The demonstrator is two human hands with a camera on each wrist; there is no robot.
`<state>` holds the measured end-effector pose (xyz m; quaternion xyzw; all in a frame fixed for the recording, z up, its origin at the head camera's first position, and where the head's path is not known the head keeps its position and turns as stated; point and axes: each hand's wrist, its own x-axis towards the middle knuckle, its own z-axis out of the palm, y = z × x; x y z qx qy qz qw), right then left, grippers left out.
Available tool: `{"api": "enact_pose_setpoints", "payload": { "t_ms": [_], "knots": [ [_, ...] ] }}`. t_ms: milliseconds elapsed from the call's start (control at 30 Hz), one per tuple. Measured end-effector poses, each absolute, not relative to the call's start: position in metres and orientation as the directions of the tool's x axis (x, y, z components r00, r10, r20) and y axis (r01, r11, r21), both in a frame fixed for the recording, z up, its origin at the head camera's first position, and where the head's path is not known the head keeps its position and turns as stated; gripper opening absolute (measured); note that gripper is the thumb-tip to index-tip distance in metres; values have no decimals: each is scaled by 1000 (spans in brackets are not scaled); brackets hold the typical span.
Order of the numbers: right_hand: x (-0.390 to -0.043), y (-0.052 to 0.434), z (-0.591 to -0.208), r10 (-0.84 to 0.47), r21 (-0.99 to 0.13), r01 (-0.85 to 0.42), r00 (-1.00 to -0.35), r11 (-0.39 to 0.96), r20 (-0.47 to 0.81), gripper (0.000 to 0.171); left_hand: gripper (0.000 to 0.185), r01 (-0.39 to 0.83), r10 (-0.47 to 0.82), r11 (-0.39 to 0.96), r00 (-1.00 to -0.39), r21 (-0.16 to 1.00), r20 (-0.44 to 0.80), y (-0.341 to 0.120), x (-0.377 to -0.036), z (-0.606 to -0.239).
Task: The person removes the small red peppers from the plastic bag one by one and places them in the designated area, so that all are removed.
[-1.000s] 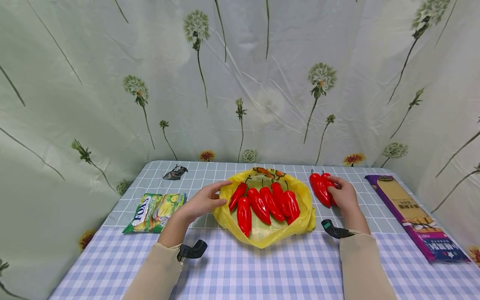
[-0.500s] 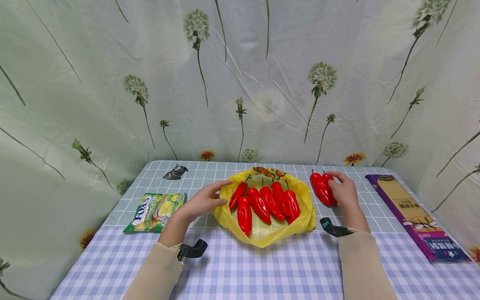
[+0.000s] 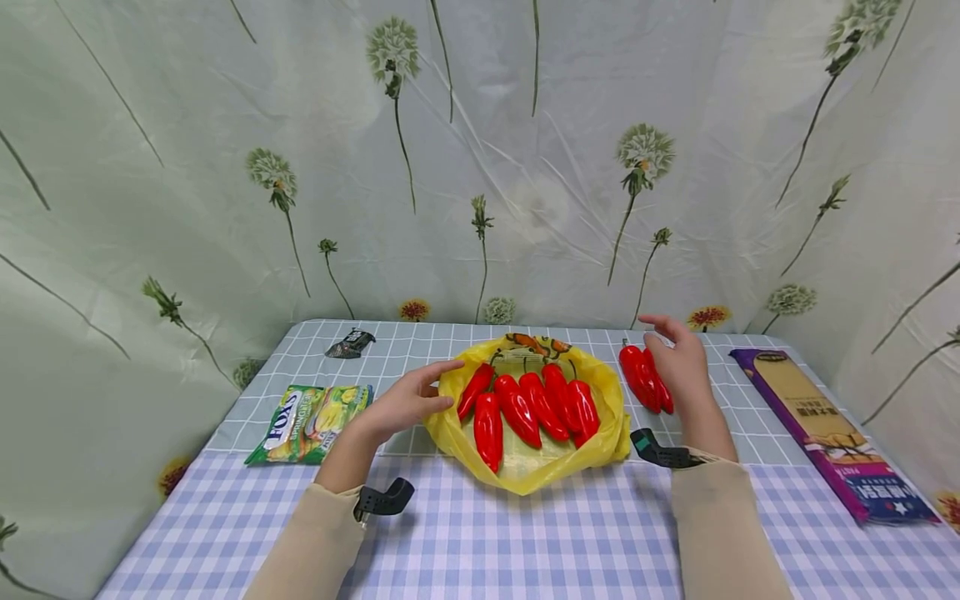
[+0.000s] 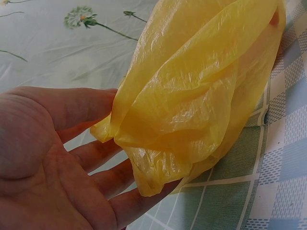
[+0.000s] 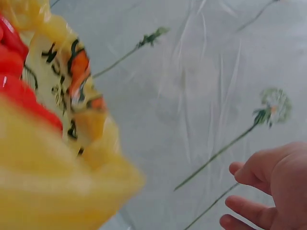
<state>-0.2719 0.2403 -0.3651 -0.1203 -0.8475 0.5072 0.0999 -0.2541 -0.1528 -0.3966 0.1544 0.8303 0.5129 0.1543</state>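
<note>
A yellow plastic bag (image 3: pixel 603 457) lies with its mouth spread wide, and several shiny red peppers (image 3: pixel 517 412) rest inside it. At the bag's left side is my left hand (image 3: pixel 402 408), its fingers extended and touching the thin plastic. The left wrist view has the same hand (image 4: pixel 57 163), with thumb and fingers loosely spread against the bag (image 4: pixel 177 105). To the right of the bag, red peppers (image 3: pixel 639 379) lie side by side on the table. Just over them hovers my right hand (image 3: pixel 681 367), which holds nothing and partly covers them. Its fingers (image 5: pixel 254 211) are spread in the right wrist view.
A green Fox's packet (image 3: pixel 311 425) lies to the left, with a small black wrapper (image 3: pixel 351 344) behind it. A long purple pasta packet (image 3: pixel 832 433) lies at the right. Behind the table (image 3: pixel 540 550) hangs a curtain (image 3: pixel 525 167) printed with dandelions.
My right hand has come off the peppers at the right, rising and turning slightly left as its fingers spread. The rightmost pepper has shifted slightly. The left hand and the bag stay put.
</note>
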Motion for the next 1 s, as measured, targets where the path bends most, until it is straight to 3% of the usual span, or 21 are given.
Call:
{"api": "enact_pose_setpoints", "payload": {
  "t_ms": [433,700,1000],
  "knots": [
    [-257,212,-340,58,-851,-124,-982,510,178,45,57,81,406,427,-907,901,-111,-154,-253,-397],
    [-257,200,-343,-164,-800,-203,-978,565,132,50,56,103,421,432,-902,896,-99,-155,-254,-397],
    [-260,192,-351,-305,-770,-251,-949,587,77,47,56,107,422,437,-901,893,-99,-155,-254,-397]
  ]
}}
